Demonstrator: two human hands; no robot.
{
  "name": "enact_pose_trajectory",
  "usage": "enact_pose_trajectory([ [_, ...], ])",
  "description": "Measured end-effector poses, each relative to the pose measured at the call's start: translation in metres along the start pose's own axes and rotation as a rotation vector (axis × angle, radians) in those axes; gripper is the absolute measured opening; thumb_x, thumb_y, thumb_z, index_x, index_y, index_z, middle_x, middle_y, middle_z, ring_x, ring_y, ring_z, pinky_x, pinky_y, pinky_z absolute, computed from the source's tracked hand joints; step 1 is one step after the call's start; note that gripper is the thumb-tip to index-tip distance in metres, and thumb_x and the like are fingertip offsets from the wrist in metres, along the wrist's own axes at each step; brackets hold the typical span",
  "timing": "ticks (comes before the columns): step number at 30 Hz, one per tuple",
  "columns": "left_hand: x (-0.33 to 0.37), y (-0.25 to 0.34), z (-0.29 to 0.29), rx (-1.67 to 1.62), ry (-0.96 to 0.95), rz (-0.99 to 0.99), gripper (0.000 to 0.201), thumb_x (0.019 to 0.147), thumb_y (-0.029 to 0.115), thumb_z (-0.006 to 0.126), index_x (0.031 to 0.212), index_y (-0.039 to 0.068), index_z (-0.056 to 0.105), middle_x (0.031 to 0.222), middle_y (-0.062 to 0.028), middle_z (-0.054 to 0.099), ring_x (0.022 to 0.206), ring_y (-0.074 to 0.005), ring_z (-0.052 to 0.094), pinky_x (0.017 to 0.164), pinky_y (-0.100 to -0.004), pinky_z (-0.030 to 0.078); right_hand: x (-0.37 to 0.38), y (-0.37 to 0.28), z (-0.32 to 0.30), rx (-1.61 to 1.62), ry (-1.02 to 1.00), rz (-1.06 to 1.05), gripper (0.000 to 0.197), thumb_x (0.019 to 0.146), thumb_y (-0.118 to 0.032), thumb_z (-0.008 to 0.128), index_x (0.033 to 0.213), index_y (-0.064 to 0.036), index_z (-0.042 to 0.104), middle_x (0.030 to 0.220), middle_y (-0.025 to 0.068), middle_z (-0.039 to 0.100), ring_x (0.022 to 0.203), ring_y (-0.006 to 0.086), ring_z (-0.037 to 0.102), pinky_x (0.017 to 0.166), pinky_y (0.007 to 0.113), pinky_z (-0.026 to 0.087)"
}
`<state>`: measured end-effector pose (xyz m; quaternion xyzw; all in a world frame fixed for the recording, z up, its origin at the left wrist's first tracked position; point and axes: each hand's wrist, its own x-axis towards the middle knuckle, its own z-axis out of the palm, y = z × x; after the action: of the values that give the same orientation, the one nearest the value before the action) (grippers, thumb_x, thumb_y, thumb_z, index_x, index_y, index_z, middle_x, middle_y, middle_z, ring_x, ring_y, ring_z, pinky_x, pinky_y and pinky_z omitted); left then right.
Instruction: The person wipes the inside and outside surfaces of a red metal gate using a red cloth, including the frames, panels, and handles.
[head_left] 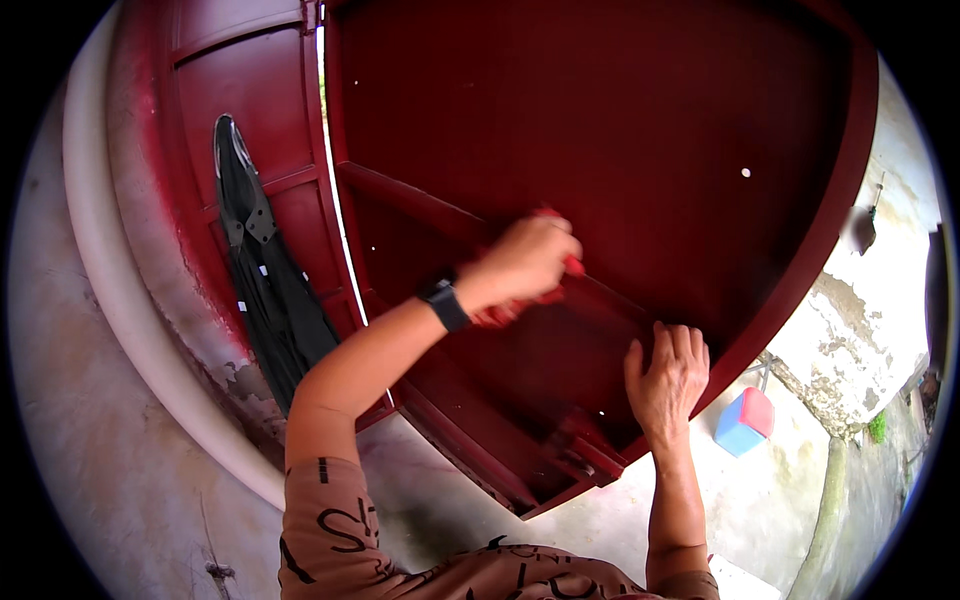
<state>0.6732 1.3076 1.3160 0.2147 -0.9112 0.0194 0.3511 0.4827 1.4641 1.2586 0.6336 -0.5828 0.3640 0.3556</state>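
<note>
My left hand (525, 260), with a black watch on its wrist, is closed around a crumpled red cloth (498, 314). Bits of the cloth poke out past the fingers, and motion smears its outline. It is against the dark red metal door (600, 120), at the raised crossbar (420, 200). Farther right and nearer to me, my right hand (672, 378) lies on the door close to its edge, fingers stretched out and holding nothing. Below the hands, a red latch or bracket (585, 450) sits at the door's bottom corner.
Dark clothing (270, 270) hangs on the red panel (250, 90) at left, beside a thick pale pipe (105, 200). A red and blue box-like object (745, 420) stands at right, near a peeling white wall (850, 340). Concrete floor (440, 500) shows beneath the door.
</note>
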Motion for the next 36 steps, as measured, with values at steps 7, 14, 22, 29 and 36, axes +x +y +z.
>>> enact_pose_trajectory([
  [7,-0.006,-0.036,-0.037,0.177,-0.173,-0.055,0.025,0.066,-0.008,0.052,0.078,0.005,0.07,0.088,-0.0124,0.064,0.097,-0.0314,0.058,0.083,-0.042,0.048,-0.01,-0.002,-0.006,0.033,-0.033,-0.025,0.038,0.072,-0.013,0.067,0.105,0.0029,0.061,0.1,0.0142,0.059,0.095,0.031,0.055,0.083,0.042,0.045],
  [14,-0.069,-0.231,-0.112,0.477,0.191,-0.577,0.011,0.075,0.009,0.063,0.08,0.011,0.072,0.084,-0.0162,0.067,0.085,-0.0343,0.065,0.074,-0.0452,0.052,-0.01,-0.012,-0.013,0.009,-0.023,0.007,0.041,0.071,-0.015,0.068,0.106,0.0031,0.06,0.102,0.0152,0.057,0.096,0.0325,0.055,0.084,0.043,0.045],
  [22,-0.147,-0.2,-0.07,0.36,0.683,-0.769,0.02,0.08,0.015,0.064,0.097,0.006,0.067,0.091,-0.0198,0.067,0.089,-0.0389,0.063,0.079,-0.0445,0.05,-0.046,0.006,-0.041,0.53,0.1,-0.144,0.043,0.072,0.005,0.062,0.114,0.0044,0.058,0.119,0.0217,0.053,0.11,0.0349,0.053,0.092,0.045,0.046],
  [29,-0.32,-0.077,0.026,-0.379,0.879,-0.881,0.018,0.082,-0.001,0.062,0.099,-0.004,0.064,0.084,-0.0053,0.068,0.079,-0.0122,0.062,0.076,-0.0271,0.049,-0.088,0.051,-0.029,0.612,0.502,0.429,0.059,0.096,-0.032,0.046,0.135,0.0101,0.034,0.134,0.0219,0.044,0.125,0.0305,0.042,0.107,0.041,0.029],
  [36,-0.484,0.092,0.089,-0.307,1.039,-1.244,0.017,0.077,-0.001,0.062,0.093,-0.004,0.066,0.082,-0.0034,0.065,0.075,-0.0116,0.058,0.072,-0.026,0.048,-0.1,0.057,-0.033,1.29,0.033,0.485,0.05,0.095,-0.034,0.045,0.125,0.0061,0.05,0.117,0.01,0.057,0.109,0.0187,0.051,0.098,0.031,0.036],
])
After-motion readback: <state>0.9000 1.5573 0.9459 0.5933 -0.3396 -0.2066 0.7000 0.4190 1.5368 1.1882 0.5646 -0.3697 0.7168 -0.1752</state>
